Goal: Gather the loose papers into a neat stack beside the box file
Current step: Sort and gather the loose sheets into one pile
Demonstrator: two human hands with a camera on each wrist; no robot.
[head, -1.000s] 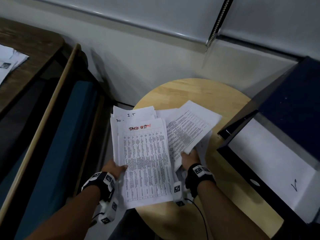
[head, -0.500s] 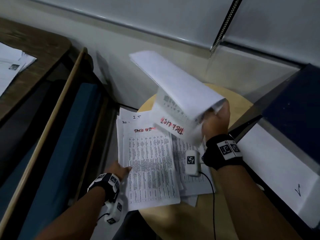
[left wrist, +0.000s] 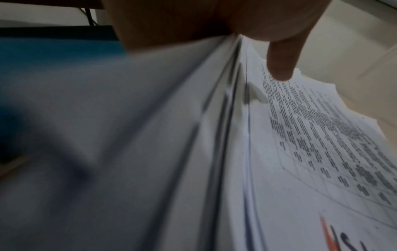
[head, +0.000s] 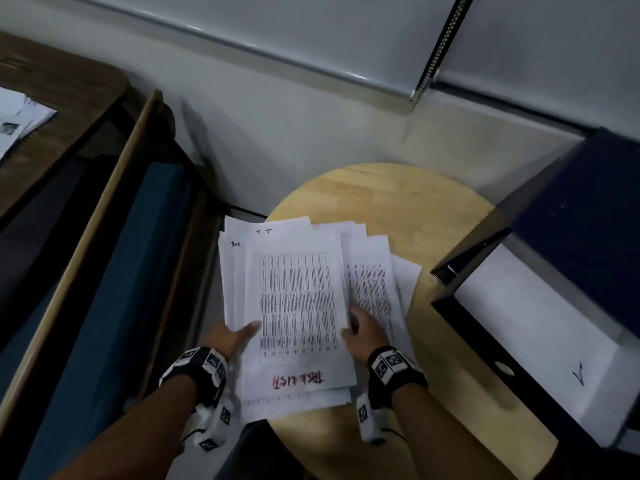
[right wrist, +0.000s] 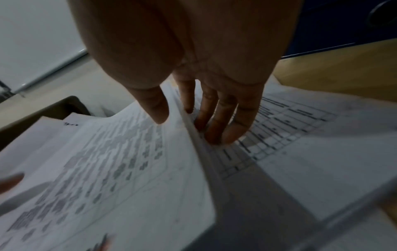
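Observation:
A rough stack of printed papers (head: 298, 299) lies on the left part of the round wooden table (head: 398, 202) and overhangs its left edge. The top bundle shows a red heading, upside down, at its near end. My left hand (head: 235, 336) grips the stack's left edge with the thumb (left wrist: 279, 68) on top. My right hand (head: 360, 327) pinches the top bundle's right edge (right wrist: 107, 169), thumb above and fingers (right wrist: 225, 132) tucked under it on a lower sheet (right wrist: 300, 144). The open dark blue box file (head: 571, 237) stands to the right.
A white sheet (head: 536, 323) lies inside the box file. A blue padded seat with a wooden frame (head: 121, 289) runs along the left. More papers (head: 20, 123) lie on a dark desk at far left. A blind chain (head: 433, 53) hangs by the wall.
My right hand lifted a bundle from the right side, turned it over in the air and laid it on top of the stack. My left hand kept its hold on the left edge.

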